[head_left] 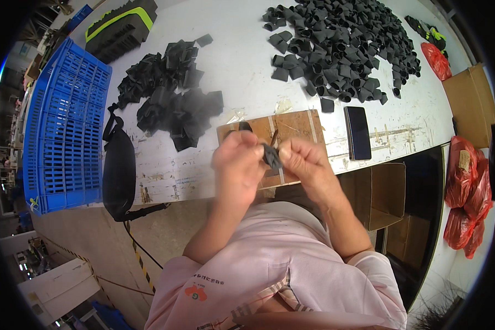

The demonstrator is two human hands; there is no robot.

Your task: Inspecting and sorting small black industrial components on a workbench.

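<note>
Between my two hands, above the table's front edge, is a small dark grey fabric piece (pixel 272 157), bent and bunched. My left hand (pixel 238 162) pinches its left side, slightly smeared by motion. The thumb and fingers of my right hand (pixel 308 165) close on its right side. Beneath them lies a brown wooden board (pixel 301 127) with pale strips across it. A thin dark tool (pixel 275 136) rests on the board, partly hidden by my hands. Flat dark fabric pieces (pixel 176 107) lie heaped to the left. Farther right spreads a big pile of dark fabric loops (pixel 335 49).
A blue plastic crate (pixel 71 121) and a black bag (pixel 120 173) flank the table's left side. A phone (pixel 357 133) lies right of the board. Red plastic bags (pixel 465 181) and a cardboard box (pixel 470 99) are at the right; an open carton (pixel 388 195) sits below the tabletop.
</note>
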